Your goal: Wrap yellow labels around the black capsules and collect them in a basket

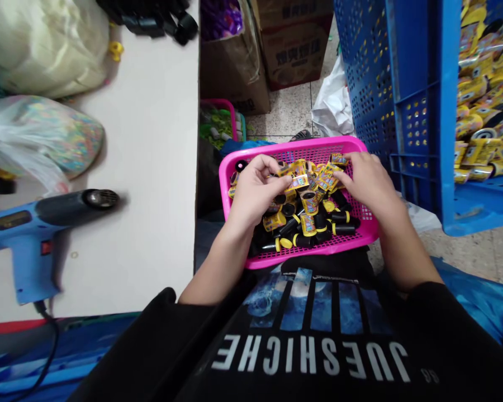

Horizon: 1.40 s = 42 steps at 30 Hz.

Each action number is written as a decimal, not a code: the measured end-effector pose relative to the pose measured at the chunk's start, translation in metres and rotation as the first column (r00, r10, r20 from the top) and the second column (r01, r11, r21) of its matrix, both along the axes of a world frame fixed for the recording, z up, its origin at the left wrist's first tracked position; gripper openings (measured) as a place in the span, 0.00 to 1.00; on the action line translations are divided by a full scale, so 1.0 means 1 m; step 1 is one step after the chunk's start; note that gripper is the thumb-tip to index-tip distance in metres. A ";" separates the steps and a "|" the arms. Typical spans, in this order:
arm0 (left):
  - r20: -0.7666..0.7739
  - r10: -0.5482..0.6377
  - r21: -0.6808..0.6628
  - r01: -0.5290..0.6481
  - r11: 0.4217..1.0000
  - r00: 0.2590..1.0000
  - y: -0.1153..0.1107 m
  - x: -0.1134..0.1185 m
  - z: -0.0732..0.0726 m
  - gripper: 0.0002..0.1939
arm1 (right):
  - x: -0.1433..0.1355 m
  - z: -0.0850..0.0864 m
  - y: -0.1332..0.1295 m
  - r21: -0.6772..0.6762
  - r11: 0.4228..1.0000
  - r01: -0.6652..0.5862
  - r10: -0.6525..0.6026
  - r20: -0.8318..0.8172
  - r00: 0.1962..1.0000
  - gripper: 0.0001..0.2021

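A pink plastic basket (272,149) rests against my lap. In it lie small black bottles (343,229) with yellow rings, mixed with yellow printed sleeves (310,203). My left hand (257,187) is over the basket's left side, thumb and forefinger pinched on a yellow printed sleeve (300,181). On the right side, my right hand (371,180) reaches over the rim with thumb and fingers apart. Its fingertips touch loose sleeves (327,177) on top of the pile; part of its grip is hidden.
A blue heat gun (29,234) lies on the white table (151,184) at left, beside bags, one holding colourful small pieces (67,137). A blue crate (448,167) full of yellow-wrapped items stands at right. Cardboard boxes (295,53) and a white bag (333,103) are beyond the basket.
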<state>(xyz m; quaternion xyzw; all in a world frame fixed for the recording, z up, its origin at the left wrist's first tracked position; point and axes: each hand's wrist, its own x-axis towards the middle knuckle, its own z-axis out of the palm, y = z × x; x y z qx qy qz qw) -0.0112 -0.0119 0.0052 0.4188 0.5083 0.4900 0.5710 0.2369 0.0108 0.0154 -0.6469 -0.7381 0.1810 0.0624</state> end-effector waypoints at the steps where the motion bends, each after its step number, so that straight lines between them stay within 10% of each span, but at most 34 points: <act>1: 0.013 -0.005 0.002 0.005 1.000 1.000 0.000 -0.002 0.000 0.17 | 0.002 -0.005 -0.005 -0.048 0.999 -0.005 0.007 0.047 0.999 0.15; 5: -0.004 -0.062 0.004 0.062 0.998 0.998 -0.001 -0.002 -0.001 0.25 | 0.011 -0.023 -0.033 -0.458 0.863 -0.213 0.304 0.136 0.943 0.14; 8: -0.111 -0.047 0.028 0.050 0.998 0.993 -0.004 -0.001 0.000 0.18 | 0.022 -0.029 -0.043 -0.485 0.815 -0.316 0.414 0.108 0.904 0.14; 13: -0.157 -0.002 0.081 0.015 0.997 0.988 -0.007 -0.005 0.007 0.16 | 0.035 -0.003 -0.035 -0.312 0.933 -0.182 0.078 -0.318 0.945 0.16; 18: -0.105 -0.055 0.073 0.063 0.995 0.993 -0.011 -0.004 0.009 0.17 | 0.010 0.025 -0.028 -0.097 0.993 -0.061 -0.052 -0.855 0.516 0.23; 26: 0.154 -0.101 -0.014 0.104 0.994 0.983 -0.011 0.000 -0.001 0.24 | -0.015 0.015 -0.023 -0.141 0.976 -0.166 -0.061 -0.910 0.411 0.20; 35: 0.104 -0.199 0.002 0.200 0.980 0.975 -0.012 0.003 0.014 0.20 | -0.024 0.021 -0.021 0.185 0.966 -0.180 0.258 -0.710 0.655 0.19; 38: 0.164 -0.205 0.039 0.201 0.979 0.965 -0.013 0.008 0.013 0.18 | -0.035 0.013 -0.024 0.137 0.974 -0.182 0.213 -0.827 0.520 0.26; 42: 0.203 -0.180 0.040 0.176 0.984 0.962 -0.015 0.013 0.013 0.18 | -0.053 -0.005 -0.031 -0.215 0.951 -0.223 -0.146 -0.946 0.291 0.29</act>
